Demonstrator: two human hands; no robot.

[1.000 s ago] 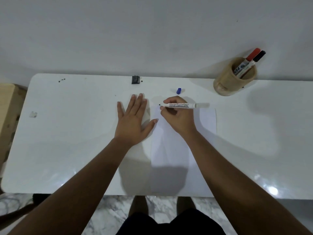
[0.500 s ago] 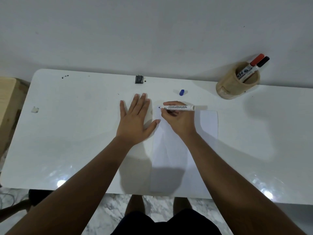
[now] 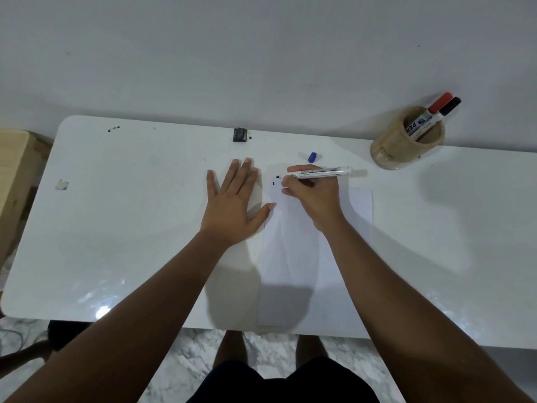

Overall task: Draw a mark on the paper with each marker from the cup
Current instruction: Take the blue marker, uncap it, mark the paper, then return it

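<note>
A white sheet of paper [image 3: 293, 257] lies on the white table [image 3: 130, 228] in front of me. My right hand [image 3: 312, 199] grips an uncapped white marker [image 3: 319, 172], held nearly level with its dark tip pointing left, just above the paper's far left corner. A small blue mark [image 3: 273, 183] shows on the paper below the tip. My left hand [image 3: 232, 207] rests flat with fingers spread, its thumb at the paper's left edge. The blue cap [image 3: 312, 157] lies on the table behind my right hand. A tan cup [image 3: 398, 144] at the back right holds a red-capped marker [image 3: 433, 112] and a black-capped marker [image 3: 449, 107].
A small black object [image 3: 240, 134] sits at the table's back edge by the wall. A small white scrap [image 3: 62, 185] lies at the left. A wooden surface [image 3: 11, 170] adjoins the table's left end. My legs show below the front edge.
The marker tip has lifted slightly from the paper, leaving a small blue mark now visible. My left hand stays flat in the same place. The camera has tilted a little.
</note>
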